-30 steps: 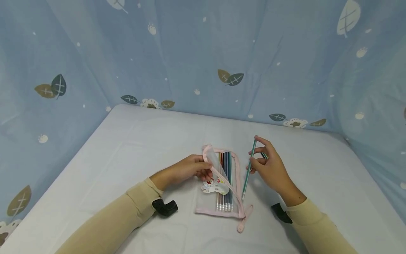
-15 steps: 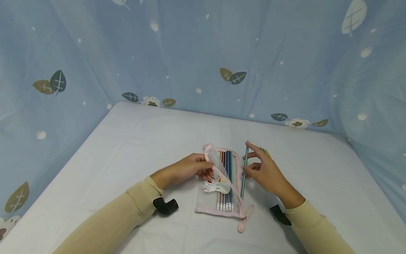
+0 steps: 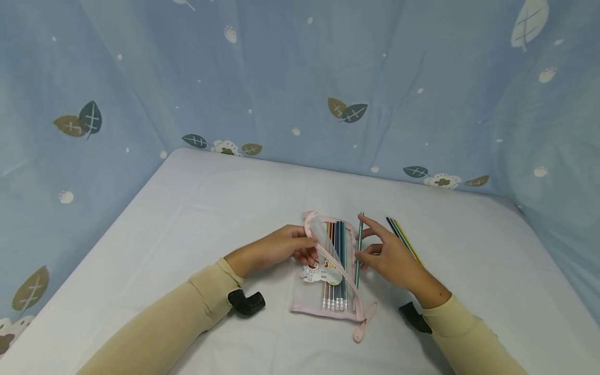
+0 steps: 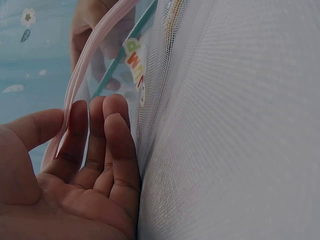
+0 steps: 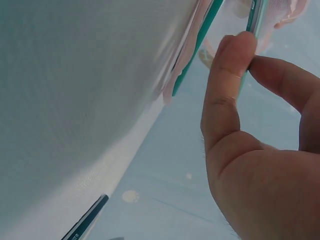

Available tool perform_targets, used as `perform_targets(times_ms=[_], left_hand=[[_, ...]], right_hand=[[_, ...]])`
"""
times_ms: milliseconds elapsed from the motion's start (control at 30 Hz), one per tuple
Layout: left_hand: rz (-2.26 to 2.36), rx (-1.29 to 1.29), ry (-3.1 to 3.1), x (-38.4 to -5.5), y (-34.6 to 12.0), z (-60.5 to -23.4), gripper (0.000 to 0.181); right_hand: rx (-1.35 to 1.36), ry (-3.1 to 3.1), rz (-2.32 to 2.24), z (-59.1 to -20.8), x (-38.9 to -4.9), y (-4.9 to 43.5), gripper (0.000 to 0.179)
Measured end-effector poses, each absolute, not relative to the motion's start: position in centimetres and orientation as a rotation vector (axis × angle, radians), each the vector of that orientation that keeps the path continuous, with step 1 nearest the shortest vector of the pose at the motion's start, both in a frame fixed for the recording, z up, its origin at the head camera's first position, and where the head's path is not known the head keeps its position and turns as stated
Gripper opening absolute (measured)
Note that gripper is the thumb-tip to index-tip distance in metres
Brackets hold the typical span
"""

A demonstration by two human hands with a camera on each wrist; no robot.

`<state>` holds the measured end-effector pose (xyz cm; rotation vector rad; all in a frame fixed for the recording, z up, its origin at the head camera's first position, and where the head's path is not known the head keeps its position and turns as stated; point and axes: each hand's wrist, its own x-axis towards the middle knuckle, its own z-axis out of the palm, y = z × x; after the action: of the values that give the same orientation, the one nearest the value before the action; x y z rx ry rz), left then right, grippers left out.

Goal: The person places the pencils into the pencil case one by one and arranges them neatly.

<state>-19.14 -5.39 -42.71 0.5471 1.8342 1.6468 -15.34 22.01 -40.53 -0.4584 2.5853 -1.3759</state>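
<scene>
A see-through mesh pencil pouch [image 3: 307, 301] with pink edging lies on the white surface. My left hand [image 3: 287, 249] pinches its raised zip edge [image 4: 80, 75] between thumb and forefinger, holding the flap up. Inside, several pencils [image 3: 338, 299] lie side by side, eraser ends toward me. Along the right side of the pouch, my right hand [image 3: 388, 260] holds a green pencil [image 5: 256, 20] between thumb and fingers, the forefinger at its far end. The lower end of that pencil disappears at the pink zip edge. Through the mesh, the left wrist view shows a green pencil [image 4: 120, 59].
Several loose pencils [image 3: 404, 238], yellow and dark ones among them, lie just beyond and right of my right hand. A pink zip pull [image 3: 360, 333] hangs off the pouch's near right corner. Blue leaf-print cloth [image 3: 262, 78] walls the table's far side.
My right hand has brought the green pencil leftward and down to the pouch's right edge, uncovering the loose pencils behind it. The left hand keeps its pinch on the flap.
</scene>
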Motion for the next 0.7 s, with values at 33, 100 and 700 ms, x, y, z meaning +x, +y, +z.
perform_targets(times_ms=[33,100,700], left_hand=[[1.646,0.545,1.835,-19.12,-5.37,-42.59,0.027],[1.649,0.544,1.832,-19.07,-5.35,-42.48,0.027],[1.624,0.564,1.867,-19.04,-5.39,-42.49,0.028]], right_hand=[[-0.457,2.579,-1.374,-40.48,-15.33,22.01,0.083],[-0.453,2.568,-1.365,-40.42,-15.34,22.01,0.083],[-0.445,2.532,-1.269,-40.79,-15.72,21.60,0.044]])
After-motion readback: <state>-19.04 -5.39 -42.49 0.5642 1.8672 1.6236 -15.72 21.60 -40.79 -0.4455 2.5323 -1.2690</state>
